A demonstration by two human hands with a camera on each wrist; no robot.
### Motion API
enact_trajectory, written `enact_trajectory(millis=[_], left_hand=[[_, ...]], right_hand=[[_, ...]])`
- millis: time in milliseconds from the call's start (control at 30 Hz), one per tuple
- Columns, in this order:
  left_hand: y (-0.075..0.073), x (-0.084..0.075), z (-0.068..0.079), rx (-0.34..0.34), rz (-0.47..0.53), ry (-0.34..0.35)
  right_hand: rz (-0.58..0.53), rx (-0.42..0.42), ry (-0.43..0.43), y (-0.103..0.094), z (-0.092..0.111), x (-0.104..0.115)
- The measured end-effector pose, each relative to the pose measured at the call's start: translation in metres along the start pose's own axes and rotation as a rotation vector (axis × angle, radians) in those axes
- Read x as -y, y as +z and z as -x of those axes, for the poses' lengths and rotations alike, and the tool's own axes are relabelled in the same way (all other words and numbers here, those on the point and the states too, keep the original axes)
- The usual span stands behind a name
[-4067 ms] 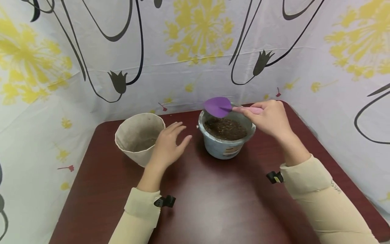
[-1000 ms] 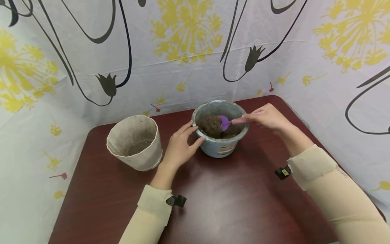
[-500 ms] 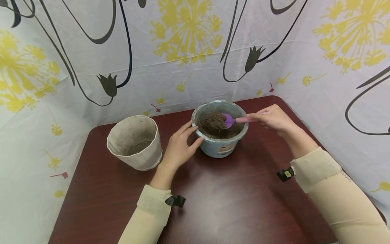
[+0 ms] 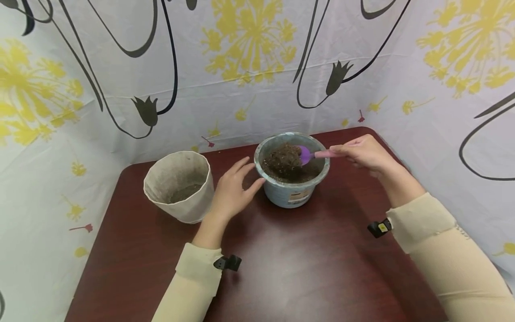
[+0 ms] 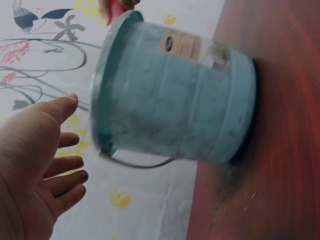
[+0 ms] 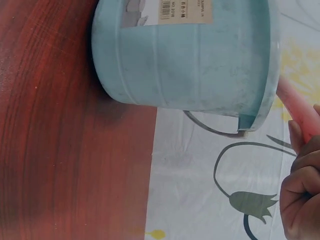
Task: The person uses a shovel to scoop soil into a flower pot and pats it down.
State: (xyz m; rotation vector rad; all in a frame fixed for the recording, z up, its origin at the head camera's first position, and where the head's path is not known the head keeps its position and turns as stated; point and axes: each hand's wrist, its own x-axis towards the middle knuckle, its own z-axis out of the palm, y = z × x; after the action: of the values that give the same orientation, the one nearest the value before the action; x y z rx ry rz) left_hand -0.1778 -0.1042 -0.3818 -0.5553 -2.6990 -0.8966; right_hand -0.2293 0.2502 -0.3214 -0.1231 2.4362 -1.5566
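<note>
My right hand (image 4: 368, 154) grips the pink handle of a purple-bladed garden trowel (image 4: 306, 155). Dark soil (image 4: 284, 157) is heaped on the blade, inside the rim of a light blue bucket (image 4: 287, 193) that holds more soil. My left hand (image 4: 232, 190) is just left of the bucket, fingers spread and relaxed; in the left wrist view a gap shows between the fingers and the bucket rim. A whitish plant pot (image 4: 195, 201) with a little soil in the bottom stands left of that hand. The right wrist view shows the fingers curled round the handle (image 6: 300, 110).
The dark red table (image 4: 289, 264) carries both containers near its back edge. A patterned white cloth (image 4: 225, 103) hangs close behind and at the sides. In the left wrist view, soil crumbs (image 5: 235, 207) lie by the bucket, whose wire handle (image 5: 140, 164) hangs down.
Earlier the trowel was held empty above the bucket; now it bears soil and has risen slightly. My left hand went to the bucket rim, then drew back a little left.
</note>
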Motion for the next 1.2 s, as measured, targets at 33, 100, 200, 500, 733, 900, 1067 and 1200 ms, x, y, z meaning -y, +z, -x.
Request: enact_trajectory(millis=[33, 100, 200, 500, 733, 900, 1067, 1200], left_hand=[[-0.003, 0.001, 0.001, -0.012, -0.010, 0.001], [-0.010, 0.004, 0.003, -0.039, -0.027, 0.004], [-0.018, 0.009, 0.006, -0.068, -0.040, 0.004], [-0.040, 0.019, 0.018, -0.102, -0.049, -0.028], [-0.053, 0.030, 0.026, -0.105, -0.080, -0.072], [-0.061, 0.036, 0.033, -0.122, -0.076, -0.081], [-0.068, 0.044, 0.041, -0.161, -0.083, -0.085], [-0.074, 0.051, 0.049, -0.179, -0.095, -0.098]], right_hand=[[0.004, 0.001, 0.000, 0.000, -0.001, 0.001], [0.008, -0.002, 0.005, 0.001, -0.003, 0.003], [0.009, -0.003, 0.010, 0.002, -0.005, 0.007], [-0.014, 0.009, 0.014, 0.010, -0.011, 0.024], [-0.076, 0.051, -0.008, 0.022, -0.020, 0.037], [-0.078, 0.079, -0.036, 0.035, -0.027, 0.046], [-0.048, 0.113, -0.038, 0.048, -0.034, 0.055], [-0.063, 0.142, -0.032, 0.059, -0.042, 0.060]])
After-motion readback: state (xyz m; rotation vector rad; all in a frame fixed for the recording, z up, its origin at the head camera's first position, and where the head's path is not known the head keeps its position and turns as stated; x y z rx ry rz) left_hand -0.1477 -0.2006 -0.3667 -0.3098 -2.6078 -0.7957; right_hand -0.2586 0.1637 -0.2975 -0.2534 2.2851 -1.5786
